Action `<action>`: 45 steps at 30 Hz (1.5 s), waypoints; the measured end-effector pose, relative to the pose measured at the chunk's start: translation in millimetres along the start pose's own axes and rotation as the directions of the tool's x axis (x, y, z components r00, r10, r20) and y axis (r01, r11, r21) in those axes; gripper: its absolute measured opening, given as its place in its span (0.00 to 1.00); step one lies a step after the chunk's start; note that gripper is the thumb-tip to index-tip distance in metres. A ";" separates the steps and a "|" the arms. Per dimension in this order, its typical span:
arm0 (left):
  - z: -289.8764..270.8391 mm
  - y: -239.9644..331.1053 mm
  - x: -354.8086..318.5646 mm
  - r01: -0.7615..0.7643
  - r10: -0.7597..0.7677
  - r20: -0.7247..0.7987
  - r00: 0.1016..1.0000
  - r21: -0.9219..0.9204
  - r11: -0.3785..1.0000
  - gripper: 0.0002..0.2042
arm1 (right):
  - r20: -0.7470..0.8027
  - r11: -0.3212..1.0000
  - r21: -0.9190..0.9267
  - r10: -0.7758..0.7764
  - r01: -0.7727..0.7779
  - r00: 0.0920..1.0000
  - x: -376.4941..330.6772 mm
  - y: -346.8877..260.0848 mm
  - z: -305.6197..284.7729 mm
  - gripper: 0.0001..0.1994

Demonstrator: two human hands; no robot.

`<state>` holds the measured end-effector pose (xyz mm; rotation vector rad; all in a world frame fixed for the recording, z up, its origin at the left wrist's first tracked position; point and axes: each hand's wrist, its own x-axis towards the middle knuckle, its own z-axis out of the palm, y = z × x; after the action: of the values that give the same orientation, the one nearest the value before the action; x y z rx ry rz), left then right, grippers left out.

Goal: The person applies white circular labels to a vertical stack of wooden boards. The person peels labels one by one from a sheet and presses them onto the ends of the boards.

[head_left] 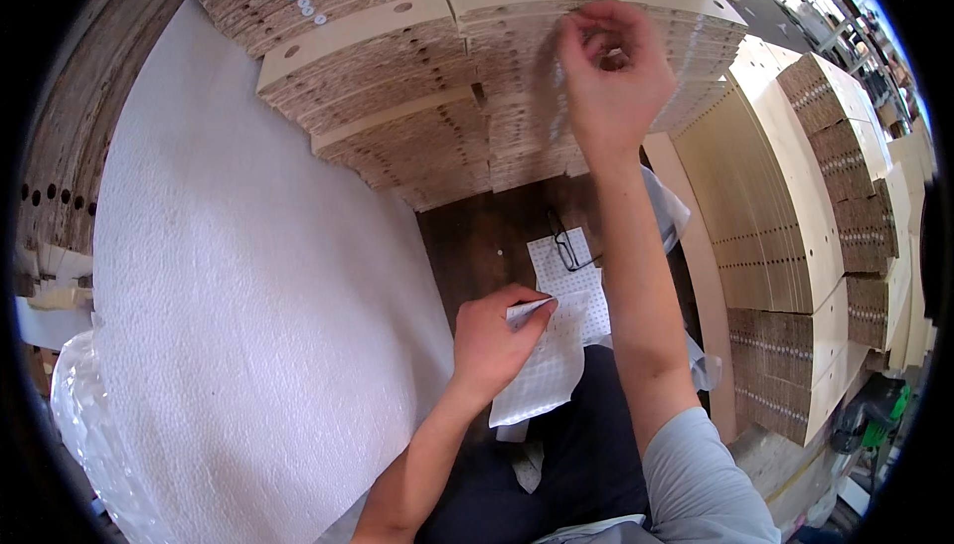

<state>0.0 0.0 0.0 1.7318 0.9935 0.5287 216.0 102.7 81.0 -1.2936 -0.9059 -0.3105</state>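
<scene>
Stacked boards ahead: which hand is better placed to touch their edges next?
Probably the right hand: it is raised in front of the stacked boards, while the left hand is lower down, pinching a dotted sheet.

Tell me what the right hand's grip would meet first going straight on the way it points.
Most likely the stack of drilled boards just ahead of the right hand's grip, though the depth between them is unclear.

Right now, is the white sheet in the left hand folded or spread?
Mostly spread: the white sheet shows a broad face below the left hand. Whether its top is folded, cannot tell.
</scene>
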 end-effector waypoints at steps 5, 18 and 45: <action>5.3 -2.4 -0.7 -0.015 0.015 -0.004 1.000 -0.002 1.000 0.11 | -0.072 0.999 -0.034 0.040 -0.042 0.997 3.2 12.1 -9.3 0.13; 2.8 1.1 0.8 -0.016 0.015 0.004 1.000 0.029 0.999 0.10 | -0.001 0.976 0.218 0.015 -0.014 1.000 9.6 -15.5 -0.2 0.17; -11.8 2.2 0.3 -0.005 -0.021 -0.117 0.993 -0.216 0.976 0.08 | 0.727 0.909 -0.264 -0.031 0.322 0.686 -103.5 -47.2 -149.7 0.12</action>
<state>-7.7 6.5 6.4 1.5162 0.9876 0.7149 179.3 -76.9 38.7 -1.7278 -1.7181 -0.1231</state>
